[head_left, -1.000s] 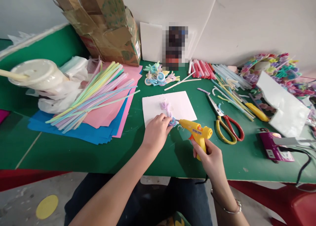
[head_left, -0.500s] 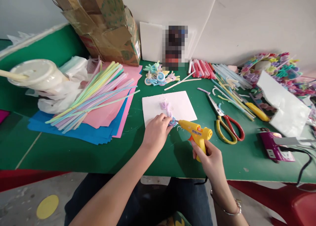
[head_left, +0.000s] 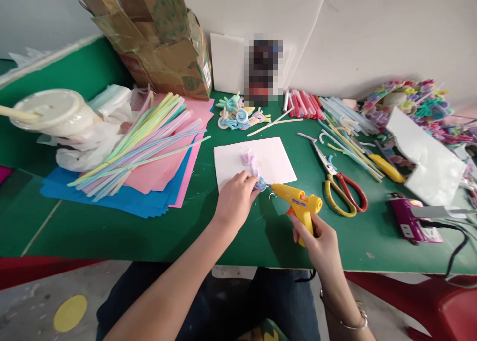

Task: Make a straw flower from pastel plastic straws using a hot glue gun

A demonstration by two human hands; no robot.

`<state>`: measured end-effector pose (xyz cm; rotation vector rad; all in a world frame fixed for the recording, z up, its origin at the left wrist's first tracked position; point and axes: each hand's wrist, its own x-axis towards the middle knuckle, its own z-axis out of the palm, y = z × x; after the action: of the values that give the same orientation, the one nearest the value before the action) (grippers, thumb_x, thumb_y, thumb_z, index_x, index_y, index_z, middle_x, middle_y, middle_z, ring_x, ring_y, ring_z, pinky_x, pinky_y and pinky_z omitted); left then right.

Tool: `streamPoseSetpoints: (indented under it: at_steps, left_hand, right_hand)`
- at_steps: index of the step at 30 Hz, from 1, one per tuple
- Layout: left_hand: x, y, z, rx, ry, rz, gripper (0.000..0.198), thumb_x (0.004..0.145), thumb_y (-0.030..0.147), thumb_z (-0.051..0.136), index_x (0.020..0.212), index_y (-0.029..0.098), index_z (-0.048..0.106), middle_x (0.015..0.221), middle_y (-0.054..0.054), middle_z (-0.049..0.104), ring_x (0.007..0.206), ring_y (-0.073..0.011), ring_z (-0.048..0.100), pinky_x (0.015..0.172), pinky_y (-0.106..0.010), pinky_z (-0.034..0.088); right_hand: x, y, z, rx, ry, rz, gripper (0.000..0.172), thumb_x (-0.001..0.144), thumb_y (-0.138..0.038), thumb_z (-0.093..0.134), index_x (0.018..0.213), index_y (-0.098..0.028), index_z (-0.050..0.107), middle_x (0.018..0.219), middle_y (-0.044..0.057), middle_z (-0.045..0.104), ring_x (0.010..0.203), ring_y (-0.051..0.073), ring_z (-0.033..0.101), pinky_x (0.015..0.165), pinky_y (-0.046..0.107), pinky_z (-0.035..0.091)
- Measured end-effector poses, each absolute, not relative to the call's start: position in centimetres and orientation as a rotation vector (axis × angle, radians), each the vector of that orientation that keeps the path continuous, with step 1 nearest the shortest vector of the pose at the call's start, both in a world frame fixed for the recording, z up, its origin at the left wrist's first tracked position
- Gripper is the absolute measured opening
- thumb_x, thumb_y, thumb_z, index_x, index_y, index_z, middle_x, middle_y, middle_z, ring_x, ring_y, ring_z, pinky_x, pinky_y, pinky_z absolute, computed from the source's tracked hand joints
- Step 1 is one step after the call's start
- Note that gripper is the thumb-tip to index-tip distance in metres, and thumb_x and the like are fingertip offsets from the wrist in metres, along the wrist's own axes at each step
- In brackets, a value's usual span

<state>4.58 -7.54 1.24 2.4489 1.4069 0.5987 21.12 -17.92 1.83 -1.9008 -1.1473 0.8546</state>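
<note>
My left hand (head_left: 237, 194) is closed, its fingertips pinching a small blue-and-purple pipe-cleaner coil (head_left: 261, 183) at the near edge of a white card (head_left: 276, 158). A lilac twisted pipe-cleaner piece (head_left: 249, 159) lies on the card, reaching up from the coil. In my right hand (head_left: 321, 239) is a yellow hot glue gun (head_left: 298, 200), gripped by its handle with fingers by the orange trigger. Its nozzle points left, right beside the coil; I cannot tell whether it touches. Scissors (head_left: 339, 187) with yellow and red handles lie to the right.
Bundled pastel pipe cleaners (head_left: 149, 142) lie on coloured sheets (head_left: 112, 197) at left, near a lidded cup (head_left: 52, 112). Finished coils (head_left: 242, 116) and red-pink sticks (head_left: 305, 104) sit at the back. A cardboard box (head_left: 164, 48) stands behind; a purple power block (head_left: 415, 221) is at right.
The glue gun has shifted slightly right and down, its nozzle drawing a little away from the coil. My left hand keeps its pinch in the same place.
</note>
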Motion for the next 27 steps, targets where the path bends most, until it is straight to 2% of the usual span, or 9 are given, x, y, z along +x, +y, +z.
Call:
streamPoseSetpoints:
  at_steps: [7, 10, 15, 20, 25, 27]
  left_hand:
    - [4.6, -7.6, 1.3, 2.370, 1.459, 0.579, 0.034, 0.078, 0.015, 0.067, 0.107, 0.017, 0.049, 0.093, -0.003, 0.064, 0.085, -0.0197, 0.064, 0.064, -0.028, 0.051]
    - [4.5, -7.7, 1.6, 2.338, 1.495, 0.570, 0.038, 0.076, 0.016, 0.070, 0.105, 0.019, 0.046, 0.095, -0.004, 0.062, 0.085, -0.0195, 0.064, 0.062, -0.026, 0.051]
    - [3.9, -7.7, 1.7, 2.386, 1.528, 0.488, 0.034, 0.075, 0.017, 0.071, 0.096, 0.018, 0.045, 0.097, -0.004, 0.057, 0.085, -0.0198, 0.062, 0.064, -0.027, 0.052]
    - [3.1, -7.4, 1.1, 2.453, 1.539, 0.466, 0.027, 0.079, 0.014, 0.065, 0.096, 0.019, 0.044, 0.097, -0.004, 0.056, 0.089, -0.0202, 0.061, 0.070, -0.030, 0.052]
    - [2.8, -7.0, 1.5, 2.380, 1.557, 0.409, 0.030, 0.076, 0.010, 0.067, 0.095, 0.017, 0.045, 0.098, -0.005, 0.056, 0.091, -0.0209, 0.060, 0.073, -0.032, 0.052]
    - [2.8, -6.9, 1.7, 2.344, 1.568, 0.393, 0.030, 0.076, 0.009, 0.068, 0.095, 0.017, 0.045, 0.098, -0.005, 0.056, 0.090, -0.0206, 0.060, 0.074, -0.032, 0.052]
  right_hand:
    - [21.4, -18.4, 0.5, -2.010, -1.146, 0.281, 0.039, 0.068, -0.049, 0.065, 0.049, -0.019, 0.050, 0.039, -0.005, 0.040, 0.037, 0.007, 0.028, 0.038, 0.023, 0.026]
    - [22.5, -18.3, 0.5, -2.043, -1.074, 0.303, 0.040, 0.068, -0.052, 0.064, 0.050, -0.018, 0.053, 0.040, -0.004, 0.042, 0.039, 0.008, 0.033, 0.039, 0.024, 0.030]
    - [26.5, -17.3, 1.6, -2.010, -0.700, 0.376, 0.043, 0.073, -0.059, 0.059, 0.062, -0.017, 0.058, 0.045, -0.002, 0.049, 0.038, 0.010, 0.040, 0.039, 0.025, 0.030]
    - [30.1, -16.4, 1.8, -1.815, -0.578, 0.668, 0.049, 0.077, -0.060, 0.054, 0.053, -0.017, 0.052, 0.047, 0.005, 0.055, 0.043, 0.015, 0.052, 0.041, 0.029, 0.034]
    - [29.8, -16.3, 1.8, -1.794, -0.658, 0.664, 0.052, 0.074, -0.069, 0.048, 0.076, -0.018, 0.055, 0.040, -0.001, 0.053, 0.035, 0.013, 0.043, 0.036, 0.027, 0.026]
    - [28.8, -16.6, 1.7, -1.826, -0.680, 0.726, 0.055, 0.070, -0.072, 0.049, 0.076, -0.018, 0.055, 0.042, 0.000, 0.054, 0.036, 0.013, 0.044, 0.037, 0.026, 0.027]
